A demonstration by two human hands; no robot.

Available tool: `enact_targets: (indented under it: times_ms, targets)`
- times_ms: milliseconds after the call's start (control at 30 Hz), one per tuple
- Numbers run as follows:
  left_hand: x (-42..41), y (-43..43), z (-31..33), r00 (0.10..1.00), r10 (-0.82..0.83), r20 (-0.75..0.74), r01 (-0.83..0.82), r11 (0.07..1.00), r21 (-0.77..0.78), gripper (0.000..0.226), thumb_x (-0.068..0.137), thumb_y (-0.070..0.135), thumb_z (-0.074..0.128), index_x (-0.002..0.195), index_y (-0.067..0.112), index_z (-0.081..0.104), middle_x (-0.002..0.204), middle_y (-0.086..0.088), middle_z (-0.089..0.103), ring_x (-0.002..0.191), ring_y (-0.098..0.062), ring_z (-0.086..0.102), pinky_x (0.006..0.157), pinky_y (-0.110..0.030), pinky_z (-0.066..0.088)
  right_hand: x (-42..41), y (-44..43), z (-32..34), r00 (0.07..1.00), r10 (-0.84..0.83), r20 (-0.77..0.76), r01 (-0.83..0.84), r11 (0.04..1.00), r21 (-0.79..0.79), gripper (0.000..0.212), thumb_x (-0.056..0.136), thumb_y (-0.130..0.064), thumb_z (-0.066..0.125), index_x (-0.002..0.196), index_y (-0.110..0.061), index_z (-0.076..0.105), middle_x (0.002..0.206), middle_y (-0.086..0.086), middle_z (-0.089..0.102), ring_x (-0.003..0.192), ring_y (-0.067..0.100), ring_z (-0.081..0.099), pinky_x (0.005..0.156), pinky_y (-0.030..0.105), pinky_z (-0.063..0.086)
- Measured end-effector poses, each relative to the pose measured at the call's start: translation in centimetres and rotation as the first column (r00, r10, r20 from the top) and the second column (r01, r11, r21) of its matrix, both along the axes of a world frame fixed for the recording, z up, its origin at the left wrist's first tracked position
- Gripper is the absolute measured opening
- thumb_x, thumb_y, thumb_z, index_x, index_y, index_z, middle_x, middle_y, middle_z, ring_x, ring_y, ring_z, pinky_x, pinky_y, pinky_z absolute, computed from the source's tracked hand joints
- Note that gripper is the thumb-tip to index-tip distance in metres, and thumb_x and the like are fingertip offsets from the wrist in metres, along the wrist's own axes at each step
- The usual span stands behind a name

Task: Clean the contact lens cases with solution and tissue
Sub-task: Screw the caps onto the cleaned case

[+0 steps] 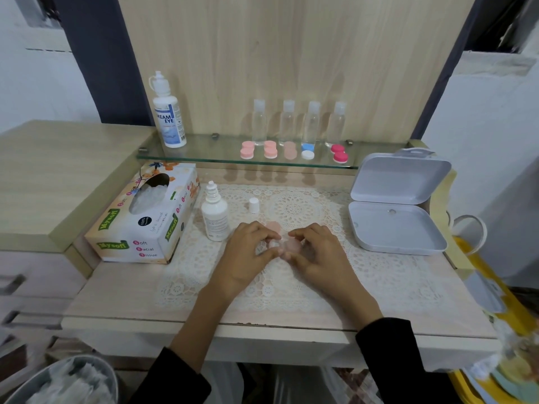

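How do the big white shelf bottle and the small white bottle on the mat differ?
The big white plastic bottle is taller, with blue print, on the glass shelf; the small white plastic bottle has grey print, on the lace mat. Both stand upright.

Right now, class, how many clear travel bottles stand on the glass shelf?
4 clear bottles on the glass shelf, in one row: leftmost, second, third, rightmost. None seems hidden.
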State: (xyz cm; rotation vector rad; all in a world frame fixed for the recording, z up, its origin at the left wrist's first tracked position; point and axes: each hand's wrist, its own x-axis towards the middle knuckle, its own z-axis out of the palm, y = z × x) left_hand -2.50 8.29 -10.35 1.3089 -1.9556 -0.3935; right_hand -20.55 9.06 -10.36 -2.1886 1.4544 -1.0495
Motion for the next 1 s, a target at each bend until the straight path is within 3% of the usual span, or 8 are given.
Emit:
enact_targets:
  times_ms: [167, 333, 467, 567, 733, 833, 1000]
  targets:
    - [0.07, -0.05, -0.11, 1.0, -0.008, 0.009, 0.008, 1.0, -0.017, 0.026, 0.079, 0.035, 0.073, 0.102, 0.022, 0.071, 0.095, 0.008, 0.062, 0.095, -0.01, 0.05, 0.082, -0.012, 0.034, 0.03, -0.19, 0.22, 0.982, -0.062, 0.18, 0.051, 0.997, 0.065, 0.032, 0.07, -0.041, 0.083, 0.087, -0.021, 0.065, 0.087, -0.011, 0.057, 0.089, 0.008, 0.051, 0.073, 0.02, 0.039]
    - [0.01, -0.05, -0.13, 1.0, -0.008, 0.01, 0.008, 1.0, -0.028, 0.027, 0.078, 0.034, 0.074, 0.101, 0.02, 0.072, 0.095, 0.006, 0.064, 0.093, -0.013, 0.052, 0.081, -0.011, 0.034, 0.09, -0.3, 0.38, 0.996, -0.001, 0.084, -0.002, 0.999, 0.034, 0.038, 0.074, -0.054, 0.063, 0.086, -0.018, 0.063, 0.087, -0.013, 0.053, 0.087, 0.009, 0.048, 0.073, 0.019, 0.038]
    - [0.03, -0.12, -0.23, 1.0, -0.01, 0.012, 0.01, 1.0, -0.029, 0.027, 0.079, 0.034, 0.073, 0.101, 0.019, 0.072, 0.095, 0.006, 0.064, 0.093, -0.012, 0.051, 0.081, -0.011, 0.032, 0.37, -0.62, 0.04, 0.999, -0.02, -0.048, 0.018, 0.999, -0.045, 0.02, 0.08, -0.028, 0.07, 0.089, -0.011, 0.064, 0.09, -0.007, 0.052, 0.087, 0.012, 0.046, 0.071, 0.025, 0.039]
    - [0.04, -0.09, -0.22, 1.0, -0.011, 0.007, 0.011, 1.0, -0.026, 0.026, 0.079, 0.034, 0.073, 0.101, 0.02, 0.072, 0.095, 0.007, 0.063, 0.094, -0.012, 0.051, 0.082, -0.012, 0.033, 0.59, -0.33, -0.26, 0.999, -0.009, -0.038, 0.007, 0.998, -0.056, 0.014, 0.078, -0.007, 0.064, 0.091, -0.012, 0.065, 0.091, -0.006, 0.053, 0.087, 0.012, 0.047, 0.071, 0.027, 0.041]
    - [-0.02, -0.06, -0.22, 1.0, -0.004, 0.003, 0.004, 1.0, -0.019, 0.027, 0.079, 0.032, 0.073, 0.103, 0.019, 0.072, 0.096, 0.007, 0.063, 0.094, -0.011, 0.05, 0.082, -0.012, 0.033, 0.7, 0.35, 0.14, 0.999, 0.046, -0.024, -0.047, 0.998, -0.051, 0.043, 0.083, -0.032, 0.04, 0.108, -0.012, 0.07, 0.098, -0.006, 0.061, 0.092, 0.015, 0.05, 0.08, 0.034, 0.043]
    - [0.05, -0.02, -0.31, 1.0, 0.0, 0.008, 0.0, 1.0, -0.026, 0.026, 0.08, 0.031, 0.073, 0.103, 0.02, 0.072, 0.096, 0.005, 0.064, 0.095, -0.012, 0.051, 0.082, -0.013, 0.033, 0.6, 0.26, 0.06, 0.998, -0.021, -0.054, 0.017, 0.998, -0.067, 0.038, 0.081, -0.041, 0.057, 0.11, -0.017, 0.067, 0.102, -0.009, 0.059, 0.097, 0.012, 0.049, 0.084, 0.038, 0.044]
    - [0.0, -0.05, -0.28, 1.0, 0.006, 0.015, -0.005, 0.999, -0.033, 0.027, 0.08, 0.03, 0.073, 0.103, 0.018, 0.072, 0.098, 0.004, 0.064, 0.097, -0.013, 0.051, 0.082, -0.015, 0.034, 0.31, -0.15, -0.24, 0.986, -0.164, 0.017, 0.164, 0.986, -0.038, 0.047, 0.065, -0.067, 0.065, 0.087, -0.025, 0.06, 0.089, -0.016, 0.053, 0.088, 0.007, 0.045, 0.075, 0.03, 0.04]
